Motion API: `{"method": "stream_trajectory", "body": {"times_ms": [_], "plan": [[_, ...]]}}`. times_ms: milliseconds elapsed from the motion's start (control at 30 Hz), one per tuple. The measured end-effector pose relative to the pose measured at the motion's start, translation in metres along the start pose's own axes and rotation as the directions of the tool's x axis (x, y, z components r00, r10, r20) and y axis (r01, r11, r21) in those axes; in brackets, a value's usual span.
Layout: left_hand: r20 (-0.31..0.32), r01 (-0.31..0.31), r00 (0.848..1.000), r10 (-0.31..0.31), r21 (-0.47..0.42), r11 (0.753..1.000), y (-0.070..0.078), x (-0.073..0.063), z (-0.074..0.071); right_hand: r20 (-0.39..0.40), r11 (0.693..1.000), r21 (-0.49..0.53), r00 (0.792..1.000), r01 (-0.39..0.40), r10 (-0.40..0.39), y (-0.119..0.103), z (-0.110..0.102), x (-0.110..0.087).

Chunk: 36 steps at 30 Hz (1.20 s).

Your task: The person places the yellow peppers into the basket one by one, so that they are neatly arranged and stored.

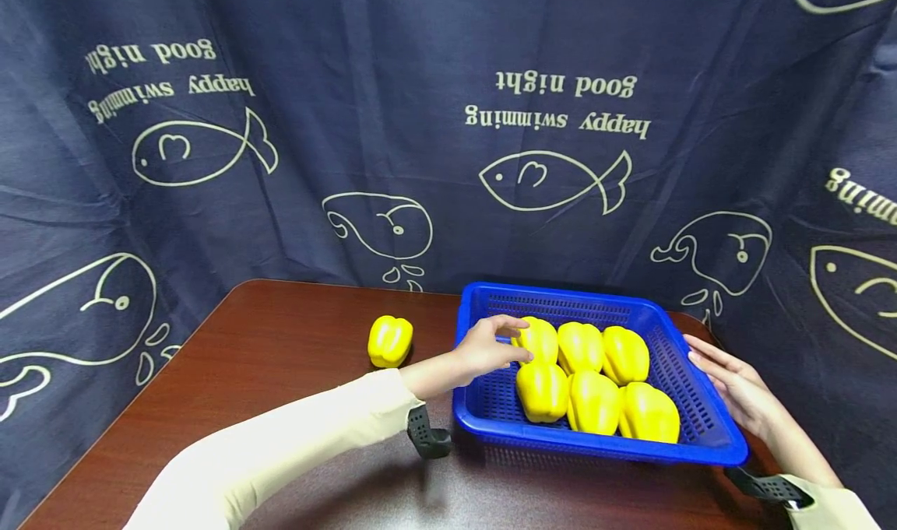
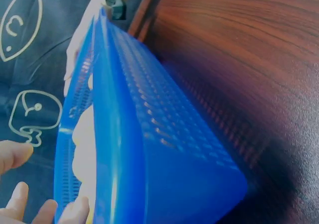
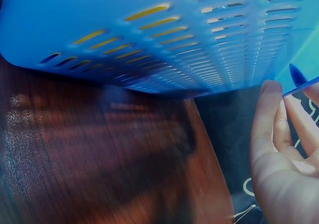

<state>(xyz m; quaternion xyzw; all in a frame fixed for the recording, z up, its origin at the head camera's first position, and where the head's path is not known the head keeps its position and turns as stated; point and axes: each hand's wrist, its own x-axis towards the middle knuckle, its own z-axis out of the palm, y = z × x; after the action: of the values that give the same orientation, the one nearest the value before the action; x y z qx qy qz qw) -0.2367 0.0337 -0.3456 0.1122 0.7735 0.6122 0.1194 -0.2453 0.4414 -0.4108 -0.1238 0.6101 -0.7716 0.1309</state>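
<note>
A blue plastic basket (image 1: 596,450) with slotted walls holds several yellow bell peppers (image 1: 594,403). My left hand (image 1: 490,345) reaches over the basket's left rim. Its thumb and fingers are spread beside the back-left pepper (image 1: 538,340), overlapping its edge in the head view. In the left wrist view those fingers (image 2: 17,201) are apart, with a gap between thumb and fingertips. At the basket's right side my right hand (image 1: 746,394) holds the rim, with fingertips (image 3: 270,89) at the outer wall just under it. One more yellow bell pepper (image 1: 390,342) lies on the table, left of the basket.
The brown wooden table (image 1: 280,343) ends at the back against a dark blue curtain (image 1: 392,94) printed with fish and whales. The basket stands near the table's right edge. Black straps (image 1: 426,433) sit on both wrists.
</note>
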Motion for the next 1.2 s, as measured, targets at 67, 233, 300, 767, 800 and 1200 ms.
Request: {"method": "stream_trajectory", "body": {"times_ms": [67, 233, 300, 767, 800, 1200], "plan": [[0.009, -0.008, 1.000, 0.008, -0.044, 0.999, -0.001, 0.000, -0.005, -0.002, 1.000, 0.009, 1.000, 0.003, -0.003, 0.000, 0.000, 0.001], [0.022, -0.038, 0.999, 0.041, -0.136, 0.990, -0.003, -0.005, -0.020, 0.012, 0.999, 0.038, 1.000, 0.012, -0.012, 0.000, -0.001, 0.003], [0.017, -0.058, 0.998, 0.061, -0.160, 0.985, -0.004, -0.008, -0.026, 0.011, 0.999, 0.043, 1.000, 0.011, -0.011, 0.000, 0.000, 0.003], [-0.097, -0.145, 0.987, 0.127, -0.210, 0.967, -0.020, -0.030, -0.073, -0.005, 0.999, 0.048, 1.000, -0.025, 0.026, 0.000, 0.000, -0.001], [-0.106, -0.148, 0.986, 0.128, -0.205, 0.967, -0.022, -0.032, -0.076, 0.000, 0.998, 0.052, 1.000, -0.023, 0.023, 0.001, -0.001, -0.001], [-0.225, -0.270, 0.939, 0.259, -0.018, 0.963, -0.047, -0.042, -0.112, 0.054, 0.998, 0.064, 0.999, -0.002, -0.001, 0.001, -0.002, 0.001]]}}
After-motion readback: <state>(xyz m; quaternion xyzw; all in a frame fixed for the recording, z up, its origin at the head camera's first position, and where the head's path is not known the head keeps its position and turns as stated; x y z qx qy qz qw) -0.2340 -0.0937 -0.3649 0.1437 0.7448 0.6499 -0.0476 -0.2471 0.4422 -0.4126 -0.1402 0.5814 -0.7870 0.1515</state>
